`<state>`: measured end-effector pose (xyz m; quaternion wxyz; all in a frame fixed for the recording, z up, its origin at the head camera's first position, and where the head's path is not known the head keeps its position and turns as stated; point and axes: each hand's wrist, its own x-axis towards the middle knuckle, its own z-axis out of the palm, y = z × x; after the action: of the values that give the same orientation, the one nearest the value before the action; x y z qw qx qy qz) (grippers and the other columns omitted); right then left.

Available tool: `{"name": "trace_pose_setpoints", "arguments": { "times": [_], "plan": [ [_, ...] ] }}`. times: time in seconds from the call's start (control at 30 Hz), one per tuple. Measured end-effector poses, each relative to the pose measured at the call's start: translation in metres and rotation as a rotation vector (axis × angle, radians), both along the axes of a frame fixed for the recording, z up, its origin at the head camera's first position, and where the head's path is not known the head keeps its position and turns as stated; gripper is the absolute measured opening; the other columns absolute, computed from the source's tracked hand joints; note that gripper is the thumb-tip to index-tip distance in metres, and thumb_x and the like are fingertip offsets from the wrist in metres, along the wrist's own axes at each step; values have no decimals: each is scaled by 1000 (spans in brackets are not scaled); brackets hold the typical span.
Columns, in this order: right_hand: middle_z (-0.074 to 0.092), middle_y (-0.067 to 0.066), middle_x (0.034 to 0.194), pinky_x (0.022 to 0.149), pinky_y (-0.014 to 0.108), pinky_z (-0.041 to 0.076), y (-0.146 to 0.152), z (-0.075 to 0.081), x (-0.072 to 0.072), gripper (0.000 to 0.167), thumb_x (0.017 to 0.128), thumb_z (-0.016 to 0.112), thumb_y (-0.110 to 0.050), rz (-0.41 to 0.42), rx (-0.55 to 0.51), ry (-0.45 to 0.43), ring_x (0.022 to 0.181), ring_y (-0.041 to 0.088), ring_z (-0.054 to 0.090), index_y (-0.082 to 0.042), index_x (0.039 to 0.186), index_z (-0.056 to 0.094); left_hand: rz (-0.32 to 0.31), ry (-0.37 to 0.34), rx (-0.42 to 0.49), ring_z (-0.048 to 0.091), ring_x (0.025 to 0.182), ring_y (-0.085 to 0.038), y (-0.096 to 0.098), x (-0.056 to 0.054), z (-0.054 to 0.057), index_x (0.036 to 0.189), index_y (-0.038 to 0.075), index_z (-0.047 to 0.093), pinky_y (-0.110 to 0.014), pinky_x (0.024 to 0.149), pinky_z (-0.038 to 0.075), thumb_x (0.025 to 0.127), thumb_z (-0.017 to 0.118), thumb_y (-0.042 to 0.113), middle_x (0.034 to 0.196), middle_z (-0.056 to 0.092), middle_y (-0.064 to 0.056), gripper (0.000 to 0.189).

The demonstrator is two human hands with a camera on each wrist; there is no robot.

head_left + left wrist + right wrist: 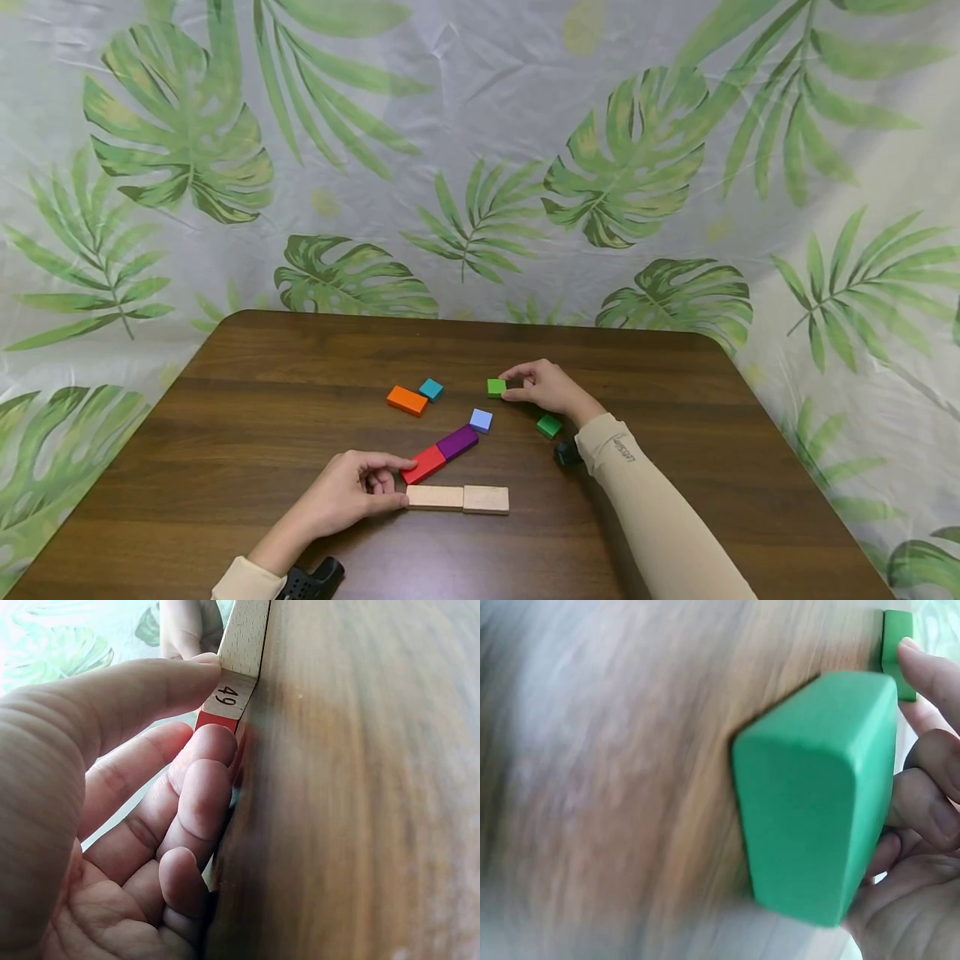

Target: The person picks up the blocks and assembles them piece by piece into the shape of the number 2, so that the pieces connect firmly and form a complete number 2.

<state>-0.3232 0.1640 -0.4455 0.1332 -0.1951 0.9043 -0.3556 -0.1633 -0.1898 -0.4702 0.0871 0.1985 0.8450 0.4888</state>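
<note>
My left hand (347,492) is at the left ends of two block rows. Its index fingertip lies on a red block (424,464) and its thumb tip against a plain wooden block (435,497), pinching across the two. The wooden block's end (227,694) shows a printed 49 in the left wrist view. A purple block (458,442) continues the red one, and a second plain block (486,500) continues the first. Farther back, my right hand (546,388) pinches a light green block (496,388) at its right side between thumb and index finger.
A darker green block (549,427) lies below my right hand, large in the right wrist view. A light blue block (481,421) sits by the purple block's far end. An orange block (407,401) and a teal block (431,389) are at the back left of the brown table (300,358).
</note>
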Motion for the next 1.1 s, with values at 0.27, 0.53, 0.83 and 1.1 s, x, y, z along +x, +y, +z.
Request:
{"name": "trace_pose_setpoints", "arguments": {
  "times": [0.27, 0.53, 0.83, 1.1],
  "plan": [
    [33, -7, 58, 58, 24, 29, -6, 0, -5, 37, 98, 80, -26, 33, -1, -14, 55, 11, 29, -10, 131, 77, 1, 2, 2, 55, 65, 0, -1, 1, 1, 121, 13, 81, -19, 58, 45, 86, 92, 23, 76, 67, 7, 39],
    [36, -7, 59, 61, 26, 32, -4, 1, -6, 41, 99, 79, -24, 68, -25, -29, 57, 11, 31, -7, 136, 73, -5, 4, 4, 56, 66, 0, 0, 0, 1, 121, 13, 81, -19, 59, 46, 86, 92, 24, 76, 66, 8, 39],
    [40, -6, 63, 62, 25, 34, -5, 1, -4, 33, 98, 79, -16, 50, -73, -37, 60, 12, 36, -4, 127, 72, -3, -4, -1, 56, 66, -1, 0, 0, 1, 122, 13, 81, -19, 59, 46, 86, 92, 24, 76, 67, 7, 40],
    [40, -6, 60, 60, 25, 33, -6, 3, -4, 33, 98, 79, -18, 51, -43, -28, 57, 11, 34, -6, 128, 73, 1, -4, -12, 56, 65, -1, 0, -1, 1, 122, 13, 81, -19, 59, 46, 86, 92, 25, 76, 67, 7, 40]
  ]
}}
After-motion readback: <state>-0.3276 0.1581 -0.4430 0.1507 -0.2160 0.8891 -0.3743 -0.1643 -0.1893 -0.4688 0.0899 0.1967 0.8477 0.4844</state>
